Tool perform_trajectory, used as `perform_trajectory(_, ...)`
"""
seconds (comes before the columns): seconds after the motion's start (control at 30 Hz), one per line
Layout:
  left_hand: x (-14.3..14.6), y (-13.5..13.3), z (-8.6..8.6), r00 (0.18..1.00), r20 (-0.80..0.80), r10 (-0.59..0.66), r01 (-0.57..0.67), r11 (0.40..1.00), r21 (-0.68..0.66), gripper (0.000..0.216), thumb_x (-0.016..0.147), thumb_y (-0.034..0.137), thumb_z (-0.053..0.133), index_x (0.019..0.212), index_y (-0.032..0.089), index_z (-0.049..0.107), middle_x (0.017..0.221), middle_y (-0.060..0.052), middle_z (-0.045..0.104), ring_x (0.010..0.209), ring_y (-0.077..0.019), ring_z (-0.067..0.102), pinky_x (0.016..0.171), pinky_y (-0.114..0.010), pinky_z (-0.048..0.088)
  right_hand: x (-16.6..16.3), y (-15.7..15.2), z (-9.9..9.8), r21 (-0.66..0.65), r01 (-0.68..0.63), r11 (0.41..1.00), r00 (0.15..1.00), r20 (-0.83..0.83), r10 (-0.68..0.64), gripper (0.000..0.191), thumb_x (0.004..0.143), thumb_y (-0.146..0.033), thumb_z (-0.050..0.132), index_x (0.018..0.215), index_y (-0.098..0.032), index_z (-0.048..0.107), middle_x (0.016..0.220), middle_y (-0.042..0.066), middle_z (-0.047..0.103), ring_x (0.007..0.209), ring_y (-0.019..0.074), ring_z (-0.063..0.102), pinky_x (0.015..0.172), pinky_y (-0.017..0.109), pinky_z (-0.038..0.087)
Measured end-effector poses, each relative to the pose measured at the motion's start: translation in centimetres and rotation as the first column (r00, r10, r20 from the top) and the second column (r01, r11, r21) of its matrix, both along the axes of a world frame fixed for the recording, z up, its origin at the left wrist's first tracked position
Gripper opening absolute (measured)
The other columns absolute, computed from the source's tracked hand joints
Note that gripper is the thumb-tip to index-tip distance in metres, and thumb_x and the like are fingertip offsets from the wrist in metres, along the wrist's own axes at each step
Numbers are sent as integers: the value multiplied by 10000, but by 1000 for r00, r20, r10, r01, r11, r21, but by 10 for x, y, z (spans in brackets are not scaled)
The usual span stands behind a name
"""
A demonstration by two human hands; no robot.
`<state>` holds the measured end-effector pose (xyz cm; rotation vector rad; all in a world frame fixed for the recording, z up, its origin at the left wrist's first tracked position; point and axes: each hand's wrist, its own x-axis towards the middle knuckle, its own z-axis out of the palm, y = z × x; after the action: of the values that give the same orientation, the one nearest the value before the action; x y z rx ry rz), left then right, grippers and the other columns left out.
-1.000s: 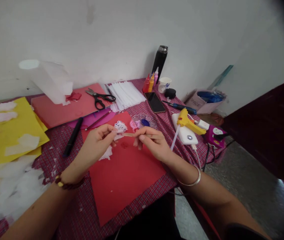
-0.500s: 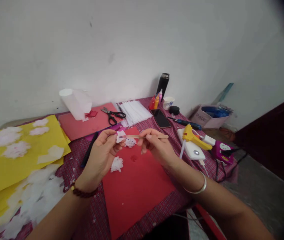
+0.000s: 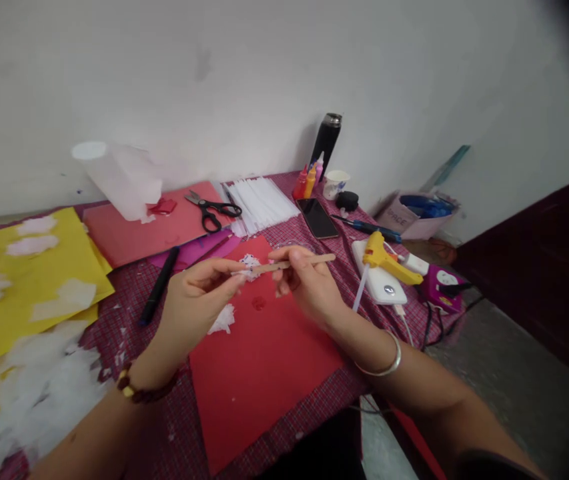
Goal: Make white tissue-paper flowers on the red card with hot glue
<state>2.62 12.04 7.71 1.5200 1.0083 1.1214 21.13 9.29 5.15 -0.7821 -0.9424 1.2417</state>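
Observation:
In front of me, my left hand pinches a small white paper piece, now seen edge-on and mostly hidden by the fingertips. My right hand grips a thin wooden stick, its far end reaching to the left fingertips. Below both hands lies a red sheet of paper with a dark red spot on it. One ruffled white paper flower rests on its left edge. Another one, dotted with dark specks, shows just behind the fingers.
Black scissors, white sticks, a phone and small paint bottles lie toward the wall. A yellow glue gun sits on a white power bank at right. Yellow sheets with white paper cutouts are at left; a black marker lies nearby.
The view has shifted, so the table items sit higher and farther left. The paper piece in my left hand has turned from facing me to edge-on. Both hands keep their hold.

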Motion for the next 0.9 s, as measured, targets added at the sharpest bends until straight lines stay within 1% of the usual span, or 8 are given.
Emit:
perform_trajectory(0.13, -1, -5, -2, 988, -148, 51, -5, 954, 299, 119, 825, 219, 725, 889, 303, 780, 848, 14, 757, 759, -161, 681, 679, -288, 536, 1, -1, 3, -100, -124, 987, 978, -181, 104, 303, 776, -464, 805, 843, -208, 658, 646, -55, 658, 439, 58, 504, 463, 194, 489)
perform_trajectory(0.2, -2, -5, -3, 980, -178, 88, -15, 927, 376, 106, 841, 225, 720, 886, 301, 780, 848, 18, 758, 748, -156, 684, 686, -293, 549, 3, 0, 4, -104, -175, 979, 966, -212, 150, 285, 739, -393, 841, 890, -216, 676, 722, -49, 705, 468, 57, 536, 496, 197, 523)
perform_trajectory(0.4, -4, -2, -8, 943, -279, 179, -24, 877, 480, 94, 875, 247, 697, 928, 274, 770, 817, 34, 754, 678, -125, 673, 638, -261, 545, 3, 3, 3, -82, -63, 995, 990, -131, 52, 306, 740, -448, 816, 811, -189, 668, 647, -47, 690, 415, 48, 519, 441, 173, 485)
perform_trajectory(0.53, -6, 3, -12, 884, -426, 191, 168, 722, 672, 127, 932, 231, 631, 979, 274, 740, 909, 15, 774, 833, -166, 717, 814, -301, 568, 2, 5, -1, -171, -69, 983, 988, -145, 45, 319, 759, -453, 769, 784, -200, 576, 621, -59, 667, 390, 62, 501, 417, 197, 498)
perform_trajectory(0.6, -8, 9, -18, 826, -528, 200, 277, 671, 688, 184, 953, 232, 587, 1079, 264, 717, 993, -21, 774, 933, -199, 722, 902, -332, 552, 3, 8, -5, -227, -66, 972, 990, -134, 36, 288, 797, -435, 717, 792, -203, 546, 615, -63, 650, 392, 64, 494, 420, 204, 502)
perform_trajectory(0.67, -10, 16, -23, 748, -627, 217, 326, 703, 632, 252, 965, 232, 536, 1169, 229, 685, 1079, -71, 758, 1021, -242, 707, 933, -372, 538, 5, 11, -9, -254, -35, 966, 997, -69, 18, 251, 847, -413, 648, 792, -209, 513, 603, -67, 624, 392, 67, 487, 420, 206, 490)
perform_trajectory(0.77, -13, 24, -27, 615, -766, 187, 324, 826, 462, 267, 965, 262, 485, 1123, 192, 688, 1072, -105, 745, 997, -277, 703, 853, -396, 541, 7, 16, -15, -205, 41, 978, 982, 189, -1, 184, 908, -352, 555, 807, -218, 480, 581, -70, 583, 395, 77, 481, 406, 208, 425)
perform_trajectory(0.9, -13, 27, -27, 477, -877, 55, 381, 886, 263, 291, 955, 298, 431, 989, 204, 704, 986, -91, 752, 902, -275, 703, 773, -387, 518, 7, 17, -17, -11, 96, 995, 778, 624, -68, 143, 917, -273, 507, 790, -210, 484, 605, -48, 528, 496, 98, 481, 498, 239, 384)
